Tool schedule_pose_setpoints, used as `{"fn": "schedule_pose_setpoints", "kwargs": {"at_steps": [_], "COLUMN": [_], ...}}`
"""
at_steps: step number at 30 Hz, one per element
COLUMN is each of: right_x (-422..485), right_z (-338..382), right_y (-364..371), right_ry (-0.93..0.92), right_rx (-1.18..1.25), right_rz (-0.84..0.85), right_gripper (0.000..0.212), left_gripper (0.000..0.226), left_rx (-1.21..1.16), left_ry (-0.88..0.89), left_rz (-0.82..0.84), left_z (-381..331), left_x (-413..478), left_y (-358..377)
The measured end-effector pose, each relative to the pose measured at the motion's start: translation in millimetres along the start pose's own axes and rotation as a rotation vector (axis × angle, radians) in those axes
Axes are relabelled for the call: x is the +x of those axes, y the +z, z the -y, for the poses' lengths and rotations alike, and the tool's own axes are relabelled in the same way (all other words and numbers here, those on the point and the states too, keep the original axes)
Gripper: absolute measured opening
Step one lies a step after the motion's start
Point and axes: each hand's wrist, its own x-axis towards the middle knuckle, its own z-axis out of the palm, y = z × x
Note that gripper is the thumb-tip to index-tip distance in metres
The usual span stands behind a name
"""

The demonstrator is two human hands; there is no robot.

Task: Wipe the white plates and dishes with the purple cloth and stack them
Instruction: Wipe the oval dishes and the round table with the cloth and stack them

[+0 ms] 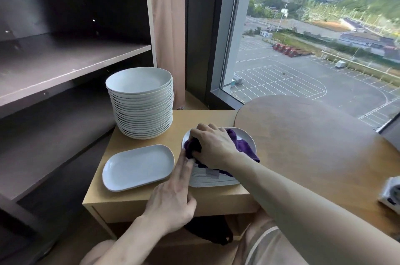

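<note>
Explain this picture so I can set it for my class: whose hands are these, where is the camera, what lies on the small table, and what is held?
There is no machine here: a person works with bare hands, and the one camera sits on their head, looking forward and down. The right hand grips a purple cloth and presses it on the top dish of a low stack of white dishes. The left hand touches that stack's side with straight fingers. On the small wooden table also stand a tall stack of white plates at the back and a single oblong dish in front of it. A dark shelf unit stands to the left, a round table to the right, a window behind.
</note>
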Motion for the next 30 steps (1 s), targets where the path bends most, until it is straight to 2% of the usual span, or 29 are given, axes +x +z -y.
{"fn": "schedule_pose_setpoints", "kwargs": {"at_steps": [3, 9, 16, 22, 30], "right_x": [10.1, 13.9, -14.7, -41.8, -52.7], "right_z": [-3.1, -17.7, -64.7, -77.0, -57.3], "right_y": [3.3, 3.8, -21.6, -41.2, -41.5], "right_ry": [0.093, 0.163, 0.250, 0.174, 0.133], "right_rx": [-0.031, -0.172, -0.258, -0.289, -0.051], "right_rz": [-0.028, -0.051, 0.029, 0.109, 0.188], "right_gripper": [0.035, 0.032, 0.029, 0.032, 0.027], "left_gripper": [0.109, 0.098, 0.104, 0.104, 0.106], "left_rx": [0.038, 0.131, 0.150, 0.139, 0.039], "left_ry": [0.019, -0.018, -0.020, -0.007, 0.001], "left_rz": [-0.010, 0.074, 0.083, 0.067, 0.043], "left_z": [-3.7, -1.5, -0.7, 0.0, 1.7], "left_x": [0.0, -3.1, -2.6, -4.1, -4.0], "left_y": [-1.6, -9.0, -5.6, -3.7, 0.2]}}
